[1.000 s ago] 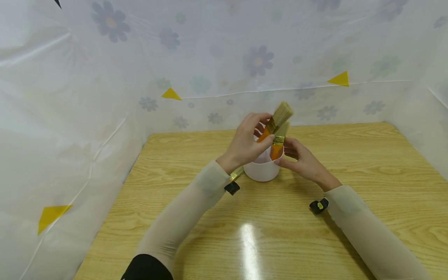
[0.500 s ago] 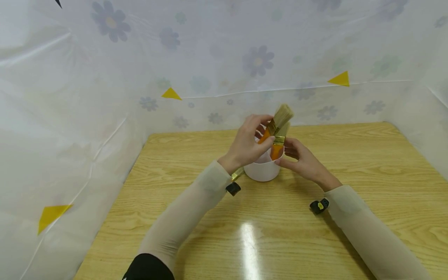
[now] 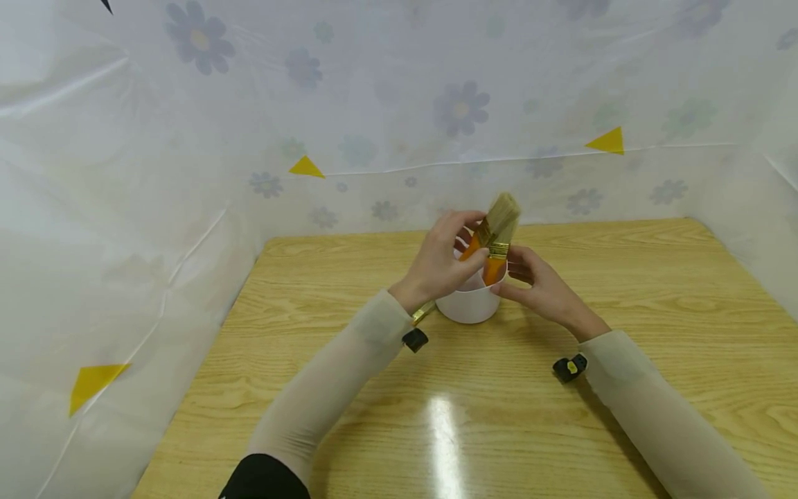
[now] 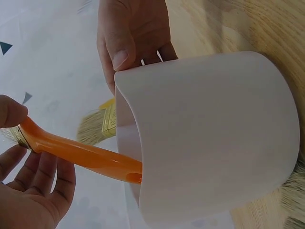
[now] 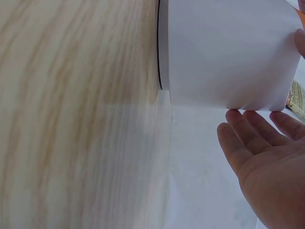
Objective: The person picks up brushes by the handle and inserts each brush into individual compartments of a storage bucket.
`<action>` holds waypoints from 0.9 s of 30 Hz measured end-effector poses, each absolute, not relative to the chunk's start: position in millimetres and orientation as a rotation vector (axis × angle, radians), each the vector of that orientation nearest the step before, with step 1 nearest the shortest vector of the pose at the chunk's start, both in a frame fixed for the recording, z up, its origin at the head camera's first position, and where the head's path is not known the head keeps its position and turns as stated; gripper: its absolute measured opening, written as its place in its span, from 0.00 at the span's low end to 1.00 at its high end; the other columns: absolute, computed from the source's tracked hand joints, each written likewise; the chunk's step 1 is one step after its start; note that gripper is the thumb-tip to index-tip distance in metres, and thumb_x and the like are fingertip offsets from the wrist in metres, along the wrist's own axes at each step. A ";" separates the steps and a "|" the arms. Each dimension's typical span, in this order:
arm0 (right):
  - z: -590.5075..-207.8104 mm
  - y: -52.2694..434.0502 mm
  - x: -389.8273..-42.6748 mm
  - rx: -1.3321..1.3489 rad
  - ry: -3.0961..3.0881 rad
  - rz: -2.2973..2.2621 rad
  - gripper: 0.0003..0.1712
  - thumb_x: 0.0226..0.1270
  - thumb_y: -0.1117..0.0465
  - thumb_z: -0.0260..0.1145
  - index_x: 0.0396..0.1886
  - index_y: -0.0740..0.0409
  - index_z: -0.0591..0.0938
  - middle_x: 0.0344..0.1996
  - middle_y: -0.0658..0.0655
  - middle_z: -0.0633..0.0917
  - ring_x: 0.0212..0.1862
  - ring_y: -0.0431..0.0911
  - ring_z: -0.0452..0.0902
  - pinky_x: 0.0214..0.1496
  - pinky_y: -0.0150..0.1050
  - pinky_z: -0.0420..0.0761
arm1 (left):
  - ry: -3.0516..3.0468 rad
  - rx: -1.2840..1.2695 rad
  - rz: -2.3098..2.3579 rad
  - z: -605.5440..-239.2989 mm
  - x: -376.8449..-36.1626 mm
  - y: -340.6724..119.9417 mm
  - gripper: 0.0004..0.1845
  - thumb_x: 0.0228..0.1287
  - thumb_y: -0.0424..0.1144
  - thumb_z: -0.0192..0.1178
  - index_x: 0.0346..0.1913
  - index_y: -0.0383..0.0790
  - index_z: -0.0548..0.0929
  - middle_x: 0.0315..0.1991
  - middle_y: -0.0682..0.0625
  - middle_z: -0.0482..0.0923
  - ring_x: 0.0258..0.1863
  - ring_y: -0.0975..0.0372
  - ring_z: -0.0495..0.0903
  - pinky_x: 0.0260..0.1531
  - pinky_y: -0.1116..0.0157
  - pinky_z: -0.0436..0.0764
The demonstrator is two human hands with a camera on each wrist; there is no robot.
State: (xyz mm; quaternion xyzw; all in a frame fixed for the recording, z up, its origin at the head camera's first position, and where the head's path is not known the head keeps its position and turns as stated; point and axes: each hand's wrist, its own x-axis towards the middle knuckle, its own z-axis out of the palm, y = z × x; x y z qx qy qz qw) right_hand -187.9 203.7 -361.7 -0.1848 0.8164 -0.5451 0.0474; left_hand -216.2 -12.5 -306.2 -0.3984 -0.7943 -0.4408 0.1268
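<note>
My left hand (image 3: 439, 260) pinches an orange-handled paintbrush (image 4: 86, 155) near its metal band, bristles up. The brush tilts, and its handle end reaches inside the mouth of a white container (image 3: 467, 307). Another paintbrush (image 3: 494, 270) stands in the container, leaning at the right side of the rim. My right hand (image 3: 545, 291) holds the container by its right side near the rim, thumb in front and fingertips against the wall, as the right wrist view (image 5: 271, 162) shows. The container's inner bottom is hidden.
Bristles of another brush (image 3: 423, 312) show on the wooden table (image 3: 536, 430), left of the container and partly behind my left wrist. Plastic sheeting with flowers (image 3: 374, 104) hangs behind the table, with yellow triangles (image 3: 606, 141) on it.
My left hand and its paintbrush have come down slightly, the bristles now sitting lower above the container. The right hand and the container have stayed nearly still.
</note>
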 end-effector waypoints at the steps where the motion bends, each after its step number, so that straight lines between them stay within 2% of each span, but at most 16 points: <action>1: -359.0 202.7 -186.1 -0.567 2.489 -1.661 0.42 0.64 0.58 0.67 0.72 0.60 0.57 0.67 0.62 0.64 0.67 0.60 0.60 0.67 0.60 0.58 | -2.312 -1.162 -1.284 -306.8 -216.3 -12.3 0.25 0.61 0.32 0.61 0.62 0.34 0.70 0.49 0.44 0.73 0.40 0.60 0.75 0.41 0.69 0.78; 5: -357.1 202.2 -184.9 -0.569 2.493 -1.659 0.42 0.64 0.58 0.67 0.72 0.61 0.57 0.67 0.63 0.64 0.67 0.60 0.60 0.67 0.60 0.58 | -2.312 -1.167 -1.287 -309.3 -216.4 -12.6 0.25 0.60 0.32 0.61 0.61 0.34 0.70 0.49 0.44 0.73 0.40 0.60 0.75 0.40 0.69 0.78; 15: -387.1 212.6 -203.2 -0.550 2.505 -1.663 0.44 0.62 0.54 0.69 0.73 0.51 0.57 0.68 0.57 0.64 0.67 0.56 0.60 0.67 0.57 0.59 | -2.297 -1.179 -1.280 -315.2 -215.8 -13.8 0.25 0.60 0.32 0.60 0.61 0.35 0.71 0.48 0.45 0.73 0.40 0.60 0.75 0.40 0.69 0.78; 27: -386.4 211.6 -202.1 -0.564 2.510 -1.673 0.42 0.62 0.51 0.68 0.72 0.50 0.59 0.67 0.56 0.65 0.67 0.55 0.61 0.68 0.57 0.59 | -2.298 -1.182 -1.285 -322.1 -215.0 -15.9 0.25 0.61 0.32 0.61 0.62 0.35 0.70 0.49 0.44 0.72 0.41 0.59 0.74 0.42 0.67 0.78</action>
